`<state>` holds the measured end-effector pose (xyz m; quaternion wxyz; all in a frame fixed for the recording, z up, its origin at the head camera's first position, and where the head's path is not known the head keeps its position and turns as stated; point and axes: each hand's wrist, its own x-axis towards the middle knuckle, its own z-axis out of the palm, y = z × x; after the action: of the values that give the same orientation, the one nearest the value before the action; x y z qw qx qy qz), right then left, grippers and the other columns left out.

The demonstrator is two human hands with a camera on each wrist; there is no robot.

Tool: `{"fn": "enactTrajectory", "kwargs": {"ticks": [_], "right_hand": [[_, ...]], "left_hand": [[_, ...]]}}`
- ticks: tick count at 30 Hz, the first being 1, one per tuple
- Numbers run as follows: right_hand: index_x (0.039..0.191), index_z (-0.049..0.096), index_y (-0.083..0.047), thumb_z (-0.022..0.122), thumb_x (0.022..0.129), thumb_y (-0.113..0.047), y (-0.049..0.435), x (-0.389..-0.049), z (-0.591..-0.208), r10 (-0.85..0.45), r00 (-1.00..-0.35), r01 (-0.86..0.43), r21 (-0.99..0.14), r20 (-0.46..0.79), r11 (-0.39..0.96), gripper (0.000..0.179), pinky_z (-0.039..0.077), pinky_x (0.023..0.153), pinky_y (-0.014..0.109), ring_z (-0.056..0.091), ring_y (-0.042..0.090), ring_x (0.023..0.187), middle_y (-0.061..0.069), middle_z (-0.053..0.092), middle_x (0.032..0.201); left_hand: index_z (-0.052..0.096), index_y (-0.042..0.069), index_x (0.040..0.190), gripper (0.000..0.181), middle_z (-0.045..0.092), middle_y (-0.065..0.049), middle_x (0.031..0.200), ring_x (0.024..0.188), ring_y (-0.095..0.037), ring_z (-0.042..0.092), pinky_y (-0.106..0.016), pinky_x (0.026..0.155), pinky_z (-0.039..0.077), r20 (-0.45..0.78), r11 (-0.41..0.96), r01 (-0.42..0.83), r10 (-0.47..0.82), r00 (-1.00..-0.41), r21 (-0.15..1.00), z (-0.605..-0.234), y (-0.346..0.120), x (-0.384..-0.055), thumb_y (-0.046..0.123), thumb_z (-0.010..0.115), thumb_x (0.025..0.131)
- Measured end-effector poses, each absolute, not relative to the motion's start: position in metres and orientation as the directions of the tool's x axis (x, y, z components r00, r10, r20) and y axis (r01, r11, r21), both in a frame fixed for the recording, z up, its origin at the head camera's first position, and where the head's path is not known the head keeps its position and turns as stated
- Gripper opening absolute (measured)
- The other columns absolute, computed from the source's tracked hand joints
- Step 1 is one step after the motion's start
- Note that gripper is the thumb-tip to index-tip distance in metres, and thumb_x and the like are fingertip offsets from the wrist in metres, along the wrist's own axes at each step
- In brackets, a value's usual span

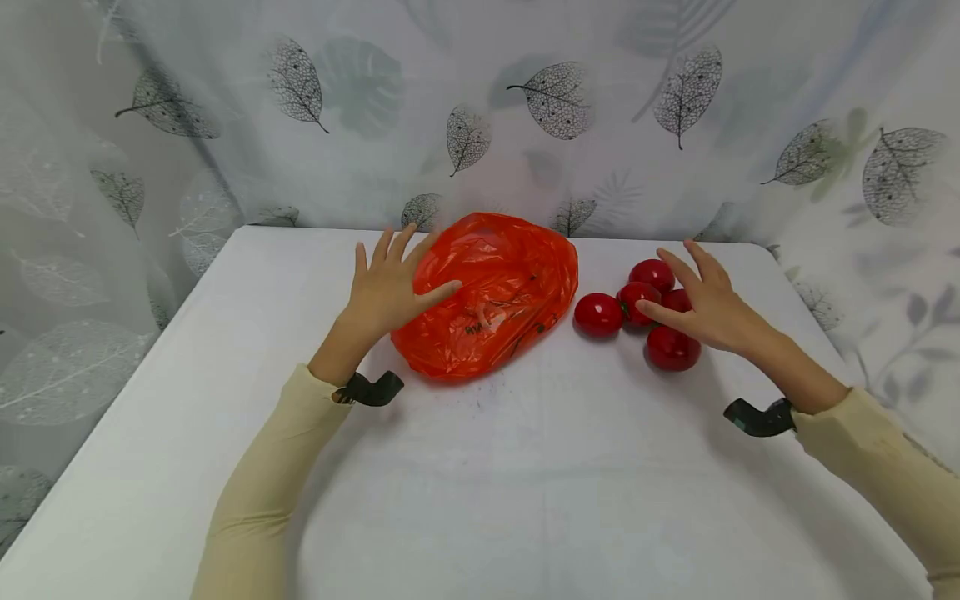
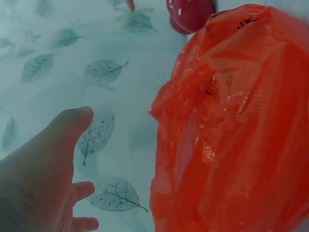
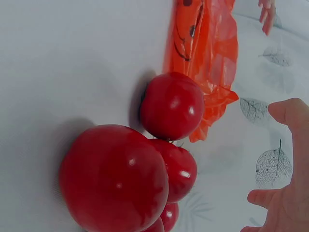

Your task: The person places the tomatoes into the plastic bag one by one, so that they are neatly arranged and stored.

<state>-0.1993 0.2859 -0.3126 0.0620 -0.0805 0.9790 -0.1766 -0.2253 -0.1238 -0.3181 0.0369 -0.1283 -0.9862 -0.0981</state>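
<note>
An orange-red plastic bag (image 1: 495,308) with dark print lies crumpled at the back middle of the white table. My left hand (image 1: 386,292) hovers by its left side, fingers spread and thumb overlapping the bag in the head view; nothing is held. In the left wrist view the bag (image 2: 236,125) fills the right half. Several shiny red tomatoes (image 1: 598,315) sit in a cluster right of the bag. Over their right side my right hand (image 1: 708,308) is spread and holds nothing. In the right wrist view one large tomato (image 3: 113,179) is closest, partly hiding others behind it.
A white-covered table (image 1: 480,483) lies under everything. Behind it hangs a pale curtain (image 1: 480,108) printed with leaves. Each wrist has a dark curved strap piece, one (image 1: 375,389) at the left sleeve and another (image 1: 757,418) at the right.
</note>
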Motion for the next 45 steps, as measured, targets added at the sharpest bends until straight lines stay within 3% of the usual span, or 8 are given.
{"fn": "enactTrajectory", "kwargs": {"ticks": [11, 17, 23, 29, 37, 45], "right_hand": [[0.149, 0.010, -0.013, 0.071, 0.076, -0.041, 0.285, -0.187, -0.317, -0.184, -0.980, -0.140, -0.391, -0.078, 0.910, 0.099, 0.040, 0.083, 0.070, 0.007, 0.050, 0.136, 0.025, 0.001, 0.152], [0.146, 0.019, -0.005, 0.076, 0.073, -0.030, 0.289, -0.178, -0.327, -0.221, -0.975, -0.202, -0.429, 0.006, 0.881, 0.096, 0.041, 0.083, 0.069, 0.018, 0.051, 0.130, 0.028, 0.013, 0.147], [0.140, 0.030, -0.003, 0.075, 0.074, -0.025, 0.293, -0.169, -0.338, -0.181, -0.982, -0.184, -0.465, 0.053, 0.866, 0.083, 0.043, 0.083, 0.067, 0.026, 0.047, 0.125, 0.029, 0.025, 0.141], [0.134, 0.038, 0.000, 0.074, 0.076, -0.024, 0.294, -0.163, -0.347, -0.160, -0.982, -0.188, -0.437, 0.099, 0.879, 0.073, 0.046, 0.079, 0.066, 0.034, 0.047, 0.115, 0.031, 0.035, 0.128], [0.128, 0.045, 0.000, 0.073, 0.077, -0.024, 0.294, -0.160, -0.354, -0.155, -0.986, -0.164, -0.441, 0.056, 0.882, 0.063, 0.045, 0.080, 0.066, 0.034, 0.048, 0.116, 0.031, 0.036, 0.126], [0.121, 0.050, 0.003, 0.075, 0.076, -0.017, 0.299, -0.160, -0.361, -0.189, -0.979, -0.203, -0.460, 0.077, 0.865, 0.055, 0.045, 0.080, 0.067, 0.035, 0.048, 0.116, 0.031, 0.038, 0.125]], "left_hand": [[0.023, 0.027, 0.147, 0.078, 0.019, -0.009, 0.153, 0.142, -0.032, 0.006, -0.059, 0.112, 0.010, 0.195, 0.938, 0.295, 0.259, -0.946, 0.184, -0.336, -0.127, -0.217, 0.063, 0.048, 0.083], [0.027, 0.022, 0.145, 0.071, 0.025, -0.013, 0.150, 0.140, -0.036, 0.013, -0.058, 0.110, 0.019, 0.266, 0.923, 0.305, 0.241, -0.933, 0.236, -0.345, -0.132, -0.211, 0.053, 0.051, 0.087], [0.029, 0.018, 0.144, 0.068, 0.028, -0.015, 0.147, 0.136, -0.036, 0.023, -0.059, 0.103, 0.033, 0.281, 0.898, 0.291, 0.201, -0.938, 0.331, -0.354, -0.137, -0.207, 0.045, 0.054, 0.088], [0.030, 0.015, 0.144, 0.068, 0.024, -0.015, 0.149, 0.134, -0.036, 0.029, -0.058, 0.100, 0.038, 0.236, 0.850, 0.279, 0.189, -0.953, 0.447, -0.361, -0.143, -0.203, 0.039, 0.059, 0.087], [0.041, 0.009, 0.137, 0.060, 0.019, -0.017, 0.149, 0.132, -0.039, 0.032, -0.055, 0.095, 0.044, 0.168, 0.719, 0.241, 0.172, -0.971, 0.652, -0.373, -0.154, -0.201, 0.032, 0.063, 0.085], [0.051, 0.005, 0.128, 0.049, 0.037, -0.018, 0.140, 0.121, -0.035, 0.045, -0.047, 0.089, 0.051, 0.161, 0.625, 0.223, 0.156, -0.975, 0.748, -0.380, -0.164, -0.208, 0.024, 0.066, 0.085]]}}
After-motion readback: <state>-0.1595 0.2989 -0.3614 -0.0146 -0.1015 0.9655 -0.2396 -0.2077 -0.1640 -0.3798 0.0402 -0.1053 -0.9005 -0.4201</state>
